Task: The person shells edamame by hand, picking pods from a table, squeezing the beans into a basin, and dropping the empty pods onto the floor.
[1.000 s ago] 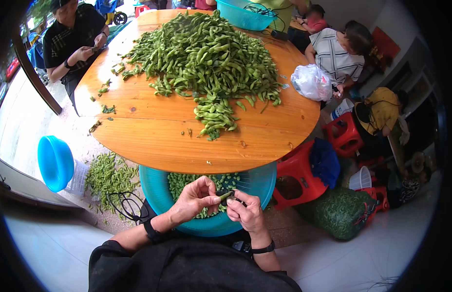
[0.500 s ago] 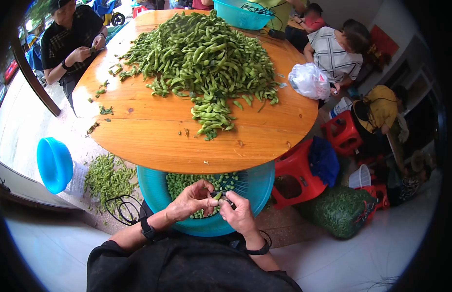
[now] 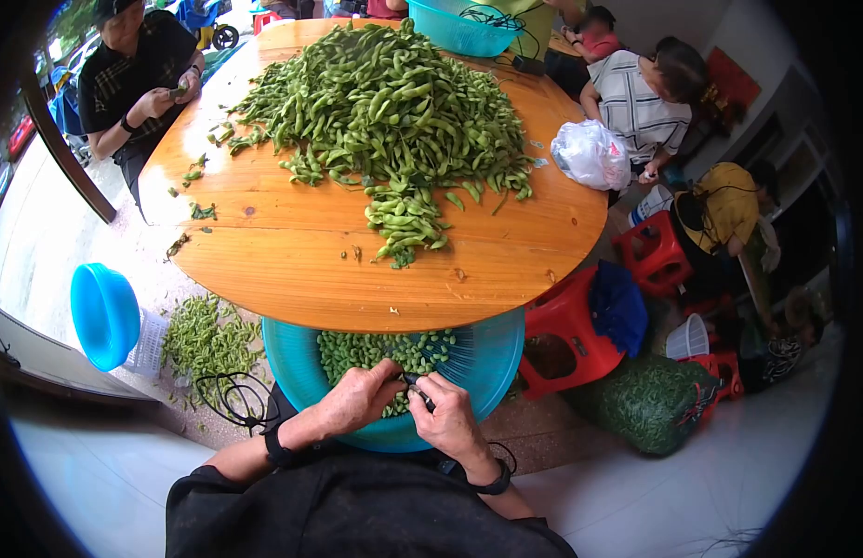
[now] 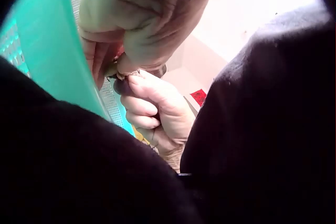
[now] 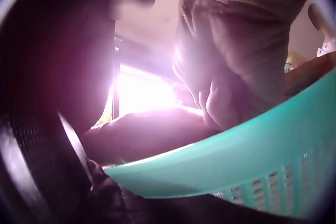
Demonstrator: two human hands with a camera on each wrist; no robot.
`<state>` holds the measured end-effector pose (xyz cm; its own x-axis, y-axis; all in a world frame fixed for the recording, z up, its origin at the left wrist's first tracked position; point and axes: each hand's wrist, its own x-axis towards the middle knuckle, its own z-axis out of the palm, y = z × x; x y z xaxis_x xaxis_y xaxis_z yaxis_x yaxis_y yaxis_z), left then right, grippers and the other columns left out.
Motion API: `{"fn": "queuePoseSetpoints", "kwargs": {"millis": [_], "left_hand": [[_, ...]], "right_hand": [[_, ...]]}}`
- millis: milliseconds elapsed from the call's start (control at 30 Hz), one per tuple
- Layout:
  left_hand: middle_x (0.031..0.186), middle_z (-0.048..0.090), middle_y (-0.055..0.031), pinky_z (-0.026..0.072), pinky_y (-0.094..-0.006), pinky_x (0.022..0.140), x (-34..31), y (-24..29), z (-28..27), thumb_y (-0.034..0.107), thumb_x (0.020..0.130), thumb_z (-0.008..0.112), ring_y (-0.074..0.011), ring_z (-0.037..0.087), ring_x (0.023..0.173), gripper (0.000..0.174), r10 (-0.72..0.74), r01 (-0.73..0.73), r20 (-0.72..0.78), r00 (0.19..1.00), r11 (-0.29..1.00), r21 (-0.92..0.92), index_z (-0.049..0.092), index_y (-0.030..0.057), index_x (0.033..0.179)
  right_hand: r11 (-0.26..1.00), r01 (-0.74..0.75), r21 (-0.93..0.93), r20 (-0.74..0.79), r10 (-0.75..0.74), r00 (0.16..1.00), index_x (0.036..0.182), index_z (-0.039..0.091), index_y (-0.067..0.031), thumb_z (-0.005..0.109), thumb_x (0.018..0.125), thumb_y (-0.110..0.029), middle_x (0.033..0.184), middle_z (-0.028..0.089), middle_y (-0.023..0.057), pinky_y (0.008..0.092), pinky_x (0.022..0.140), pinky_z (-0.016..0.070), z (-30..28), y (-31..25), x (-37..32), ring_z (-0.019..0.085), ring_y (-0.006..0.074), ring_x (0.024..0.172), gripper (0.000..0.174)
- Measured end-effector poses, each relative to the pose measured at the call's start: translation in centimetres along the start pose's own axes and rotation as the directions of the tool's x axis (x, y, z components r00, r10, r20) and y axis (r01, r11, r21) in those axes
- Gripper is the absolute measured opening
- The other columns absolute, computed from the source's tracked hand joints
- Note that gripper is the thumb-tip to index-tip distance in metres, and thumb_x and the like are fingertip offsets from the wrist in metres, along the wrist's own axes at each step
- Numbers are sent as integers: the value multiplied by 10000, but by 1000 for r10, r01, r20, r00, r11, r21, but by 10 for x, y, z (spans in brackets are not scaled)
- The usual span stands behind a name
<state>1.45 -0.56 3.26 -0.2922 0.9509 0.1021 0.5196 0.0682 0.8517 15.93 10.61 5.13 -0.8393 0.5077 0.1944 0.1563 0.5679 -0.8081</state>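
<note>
Both hands meet above the turquoise basket (image 3: 287, 372), which holds shelled green beans (image 3: 380, 358). My left hand (image 3: 357, 400) pinches a green bean pod (image 4: 110, 69), mostly hidden by its fingers in the left wrist view. Opposite it, my right hand (image 3: 447, 420) grips a small dark tool (image 3: 420, 394) whose kind I cannot tell. The tool's tip is right at the left fingertips. In the right wrist view the right palm (image 5: 236, 50) shows over the basket's rim, its fingertips hidden.
A large heap of bean pods (image 3: 394, 112) covers the wooden table (image 3: 329, 279) ahead. More pods (image 3: 208, 339) lie on the floor at left, near a blue basin (image 3: 104, 314). Red stools (image 3: 566, 349) and a full green sack (image 3: 641, 405) stand at right. Other people sit around.
The pod that showed between the hands earlier is now covered by the left fingers. My left hand has turned its back upward, and the right hand has shifted slightly left.
</note>
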Motion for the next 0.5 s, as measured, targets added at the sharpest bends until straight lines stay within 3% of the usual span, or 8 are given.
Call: {"fn": "queuePoseSetpoints", "kwargs": {"millis": [67,133,200,233,333,367,433,500], "left_hand": [[701,660,-122,525,-355,563,1,-3,0,121,988,561,-209,676,631,137,-124,128,35,992,969,-213,533,-12,994],[787,659,-47,534,-303,613,1,-3,0,205,1015,552,-117,642,687,206,-298,338,173,939,697,-632,564,5,968],[801,647,-42,527,-289,631,2,-5,-1,216,1014,557,-113,633,698,213,-249,285,157,956,650,-704,582,9,971],[816,636,-37,520,-275,649,2,-7,-2,227,1013,562,-109,623,709,220,-203,232,136,970,596,-769,599,13,974],[800,615,-24,508,-252,669,1,-2,-11,208,994,593,-90,597,721,199,-194,252,170,966,566,-785,613,11,996],[807,620,-24,503,-248,664,0,1,-13,182,988,602,-87,595,730,172,-210,279,196,958,519,-808,613,11,996],[808,631,-37,505,-251,667,0,-3,-5,150,975,615,-97,599,726,141,-206,264,182,961,506,-821,618,10,992],[809,642,-49,506,-255,669,-1,-8,1,119,962,628,-108,602,723,112,-202,248,167,965,492,-835,624,10,989]], "right_hand": [[999,-18,43,-45,20,999,852,581,22,605,838,-2,787,588,181,404,599,472,-3,-6,3,594,381,704,37],[996,-35,86,-89,43,995,858,584,24,603,842,-4,789,594,180,401,587,470,-6,-7,3,595,381,693,37],[997,-19,70,-219,34,975,780,553,27,599,860,5,658,547,105,319,506,412,-8,-3,3,539,195,539,95],[997,-19,69,-219,33,975,780,553,27,599,860,5,658,547,105,319,506,412,-7,2,1,539,195,539,95],[899,-268,346,-12,290,957,774,553,-3,593,927,-52,610,515,-23,218,457,360,-3,10,-8,467,28,537,166],[899,-268,346,-12,290,957,774,553,-3,593,927,-52,610,515,-23,218,457,360,-3,9,-8,467,28,537,166],[841,-379,386,98,371,924,836,575,30,623,872,-35,696,572,122,336,540,447,-4,4,-9,569,166,591,89],[840,-368,399,90,364,927,832,580,29,625,866,-29,703,579,134,335,549,456,-3,4,-8,577,186,594,81]]}}
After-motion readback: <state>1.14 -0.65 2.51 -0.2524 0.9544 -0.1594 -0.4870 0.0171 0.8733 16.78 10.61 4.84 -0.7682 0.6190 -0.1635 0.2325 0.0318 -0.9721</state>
